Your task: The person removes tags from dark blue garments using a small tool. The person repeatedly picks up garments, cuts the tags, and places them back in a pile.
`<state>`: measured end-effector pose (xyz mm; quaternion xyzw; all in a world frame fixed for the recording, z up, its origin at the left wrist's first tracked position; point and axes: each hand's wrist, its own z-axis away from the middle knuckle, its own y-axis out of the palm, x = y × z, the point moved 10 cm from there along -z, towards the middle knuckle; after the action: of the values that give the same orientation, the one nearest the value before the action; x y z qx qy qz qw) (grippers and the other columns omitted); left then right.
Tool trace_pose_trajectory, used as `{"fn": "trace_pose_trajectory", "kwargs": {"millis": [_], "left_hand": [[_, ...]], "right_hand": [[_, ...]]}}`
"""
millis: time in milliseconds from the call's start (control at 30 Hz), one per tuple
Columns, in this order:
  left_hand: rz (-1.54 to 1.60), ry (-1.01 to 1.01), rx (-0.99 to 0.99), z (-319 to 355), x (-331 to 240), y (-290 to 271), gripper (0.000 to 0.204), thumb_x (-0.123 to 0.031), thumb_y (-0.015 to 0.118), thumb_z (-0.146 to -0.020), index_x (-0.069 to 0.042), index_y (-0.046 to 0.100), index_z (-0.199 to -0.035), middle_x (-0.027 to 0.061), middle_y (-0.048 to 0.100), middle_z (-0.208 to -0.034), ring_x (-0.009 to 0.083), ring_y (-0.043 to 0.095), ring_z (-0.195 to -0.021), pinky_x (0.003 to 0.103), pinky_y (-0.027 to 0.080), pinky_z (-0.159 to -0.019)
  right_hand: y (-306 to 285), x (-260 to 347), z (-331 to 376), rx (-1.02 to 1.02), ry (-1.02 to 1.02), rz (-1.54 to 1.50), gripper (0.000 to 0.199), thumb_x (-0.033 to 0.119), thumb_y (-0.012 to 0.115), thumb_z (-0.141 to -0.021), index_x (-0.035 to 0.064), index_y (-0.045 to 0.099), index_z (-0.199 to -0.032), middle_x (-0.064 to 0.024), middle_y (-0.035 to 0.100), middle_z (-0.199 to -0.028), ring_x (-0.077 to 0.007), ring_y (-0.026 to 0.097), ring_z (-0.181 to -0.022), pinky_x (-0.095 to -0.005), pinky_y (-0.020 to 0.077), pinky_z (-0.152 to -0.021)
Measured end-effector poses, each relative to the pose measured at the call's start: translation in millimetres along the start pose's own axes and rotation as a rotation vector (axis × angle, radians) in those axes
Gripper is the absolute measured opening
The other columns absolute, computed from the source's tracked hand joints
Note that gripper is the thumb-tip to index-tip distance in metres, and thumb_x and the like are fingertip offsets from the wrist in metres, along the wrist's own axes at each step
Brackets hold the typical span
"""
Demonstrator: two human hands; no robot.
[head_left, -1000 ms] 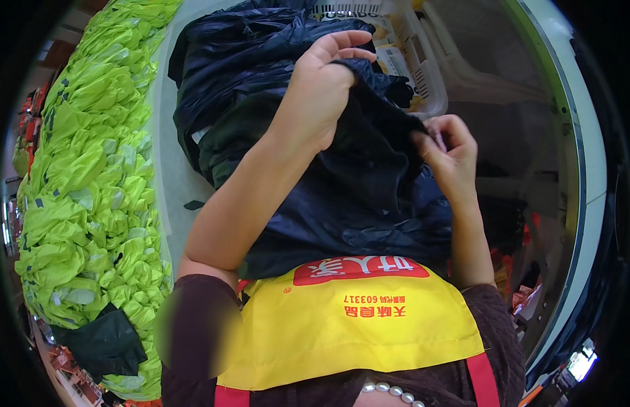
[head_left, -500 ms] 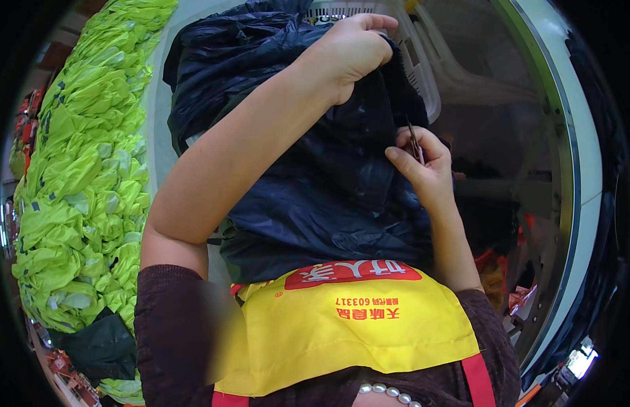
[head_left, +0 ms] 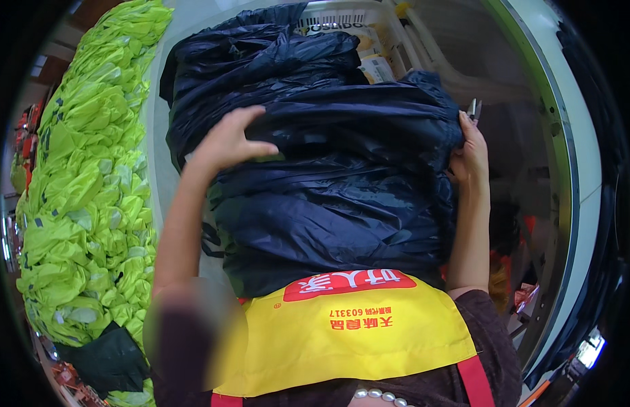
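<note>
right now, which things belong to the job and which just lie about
Part of the job, it seems: dark shiny fabric, under the open left hand; small metal snips, in the right hand.
Apparently lying about: lime-green fabric heap; dark cloth, lower left; white crate, top.

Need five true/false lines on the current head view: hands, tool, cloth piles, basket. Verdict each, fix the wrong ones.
1. The left hand is open, thumb apart from its fingers. True.
2. The left hand holds the snips. False: they are in the right hand.
3. A yellow-green pile lies left of the dark cloth. True.
4. The basket is red. False: it is white.
5. The right hand is at the dark cloth's right edge. True.
</note>
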<state>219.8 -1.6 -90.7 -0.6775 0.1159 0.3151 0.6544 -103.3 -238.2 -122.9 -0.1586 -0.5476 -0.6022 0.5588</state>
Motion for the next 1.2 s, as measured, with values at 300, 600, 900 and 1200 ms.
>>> {"fn": "trace_pose_trajectory", "kwargs": {"millis": [300, 600, 900, 1200], "left_hand": [[0.297, -0.054, -0.270, 0.5, 70.7, 44.9, 0.030, -0.024, 0.067, -0.077, -0.004, 0.066, -0.100, 0.0129, 0.061, -0.101, 0.0259, 0.057, -0.097, 0.031, 0.044, -0.085], [0.196, -0.047, -0.591, 31.4, 51.9, 24.3, 0.014, -0.011, 0.067, -0.077, 0.000, 0.065, -0.086, 0.0123, 0.064, -0.082, 0.0212, 0.062, -0.076, 0.028, 0.047, -0.071], [-0.153, 0.421, -0.826, 124.5, -89.4, -112.6, 0.010, 0.001, 0.064, -0.079, -0.001, 0.063, -0.088, 0.0109, 0.063, -0.079, 0.0225, 0.058, -0.067, 0.030, 0.046, -0.062], [0.483, -0.365, 0.337, 120.0, 12.6, 36.7, 0.017, -0.017, 0.056, -0.087, -0.001, 0.059, -0.087, -0.0038, 0.053, -0.074, 0.0058, 0.047, -0.070, 0.021, 0.039, -0.062]], "right_hand": [[-12.0, -11.0, 34.4, 0.175, -0.027, 0.411, 0.021, 0.025, 0.048, -0.095, 0.0067, 0.057, -0.099, 0.0071, 0.040, -0.070, -0.0022, 0.033, -0.059, -0.0159, 0.0283, -0.054], [52.5, 11.9, 81.2, 0.335, -0.449, 1.168, 0.020, 0.016, 0.053, -0.091, -0.0028, 0.049, -0.090, -0.0013, 0.045, -0.072, -0.0132, 0.042, -0.065, -0.0254, 0.0385, -0.063], [47.1, 107.8, 40.8, 0.273, -0.495, 0.333, 0.015, 0.015, 0.058, -0.089, 0.0029, 0.060, -0.099, 0.0009, 0.059, -0.091, -0.0061, 0.056, -0.078, -0.0171, 0.0453, -0.068], [2.9, -40.3, 17.5, 0.244, 0.151, 0.176, 0.011, 0.015, 0.058, -0.089, 0.0069, 0.055, -0.095, 0.0025, 0.056, -0.086, -0.0056, 0.056, -0.074, -0.0197, 0.0472, -0.064]]}}
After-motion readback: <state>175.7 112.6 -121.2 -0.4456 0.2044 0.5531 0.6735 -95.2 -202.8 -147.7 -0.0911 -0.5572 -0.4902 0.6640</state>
